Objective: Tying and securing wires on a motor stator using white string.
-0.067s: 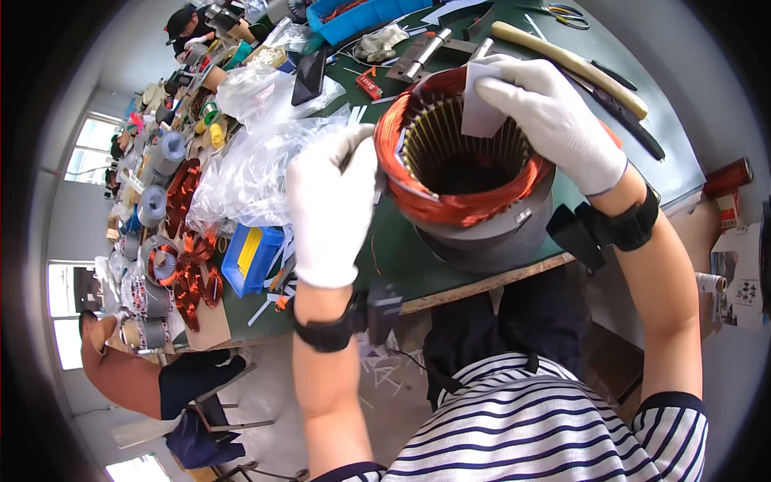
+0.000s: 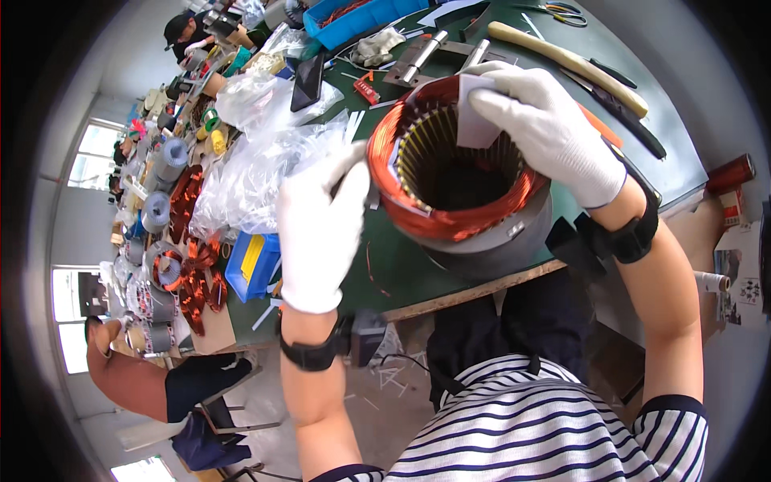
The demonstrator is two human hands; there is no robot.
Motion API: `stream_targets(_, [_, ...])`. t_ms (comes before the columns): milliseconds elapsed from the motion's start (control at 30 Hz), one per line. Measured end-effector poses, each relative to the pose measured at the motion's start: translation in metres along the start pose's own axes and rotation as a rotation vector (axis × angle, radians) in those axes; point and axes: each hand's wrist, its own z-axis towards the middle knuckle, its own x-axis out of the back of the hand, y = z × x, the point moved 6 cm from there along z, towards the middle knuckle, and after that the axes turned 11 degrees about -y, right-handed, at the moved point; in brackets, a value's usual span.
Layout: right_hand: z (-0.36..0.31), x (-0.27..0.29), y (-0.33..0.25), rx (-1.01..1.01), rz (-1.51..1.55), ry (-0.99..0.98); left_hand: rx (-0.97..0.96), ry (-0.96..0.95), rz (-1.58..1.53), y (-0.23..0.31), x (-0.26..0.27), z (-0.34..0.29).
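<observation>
A motor stator [image 2: 458, 213] with a ring of copper windings stands near the table's front edge, its slotted bore facing up. Over its far rim, my white-gloved right hand [image 2: 550, 132] pinches a pale insulation sheet [image 2: 477, 116]. The lower end of that sheet reaches into the bore, against the slots. My left hand [image 2: 320, 233], gloved too, hovers just left of the windings. Thumb and forefinger are apart there and nothing shows between them; the other fingers are partly hidden.
Clear plastic bags [image 2: 249, 173], a phone [image 2: 307, 82] and a blue bin [image 2: 251, 265] of yellow strips lie left. Behind the stator are metal fixtures [image 2: 422, 58], a wooden-handled tool [image 2: 566, 68] and scissors [image 2: 564, 12]. A seated person [image 2: 128, 373] and another person [image 2: 183, 32] are farther off.
My left hand has drawn back a little to the left and down, away from the windings. The sheet in my right hand has shifted slightly left and lower.
</observation>
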Motion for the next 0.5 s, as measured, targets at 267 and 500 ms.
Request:
stream_targets(267, [-0.002, 0.003, 0.004, -0.167, 0.127, 0.102, 0.146, 0.122, -0.177, -0.013, -0.003, -0.005])
stream_targets(500, [-0.002, 0.002, 0.004, -0.263, 0.101, -0.04, 0.069, 0.033, -0.147, -0.005, -0.004, 0.01])
